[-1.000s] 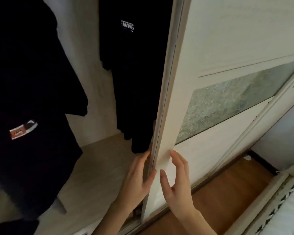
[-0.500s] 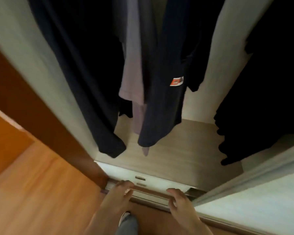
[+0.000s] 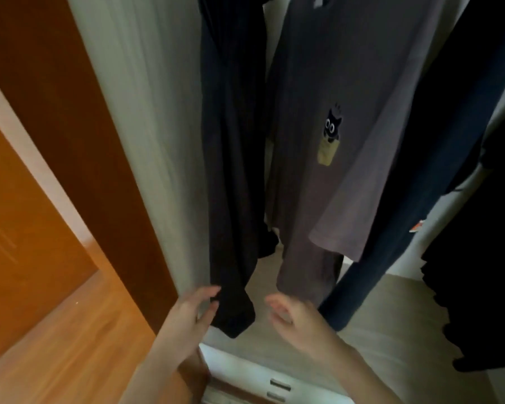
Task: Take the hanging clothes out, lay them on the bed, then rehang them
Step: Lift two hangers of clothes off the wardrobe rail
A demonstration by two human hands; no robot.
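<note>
Several garments hang in an open wardrobe. A dark garment (image 3: 231,170) hangs at the left, its lower end near my hands. Beside it hangs a grey shirt (image 3: 341,141) with a black cat print on a yellow pocket. A navy garment (image 3: 414,199) and a black garment (image 3: 484,258) hang further right. My left hand (image 3: 191,313) is raised with relaxed fingers at the left edge of the dark garment's hem, its fingertips at the cloth. My right hand (image 3: 292,316) is raised with loosely spread fingers just right of that hem, holding nothing. The hangers are out of view.
The wardrobe's pale side wall (image 3: 146,126) and a brown frame (image 3: 79,126) stand at the left. A pale shelf (image 3: 376,330) lies under the clothes, with a white drawer front (image 3: 245,371) below. Orange wooden floor (image 3: 56,345) is at the lower left.
The view swung left from the sliding door to the hanging clothes. Both hands left the door edge, dropped to the drawer rail, then rose to the dark garment's hem.
</note>
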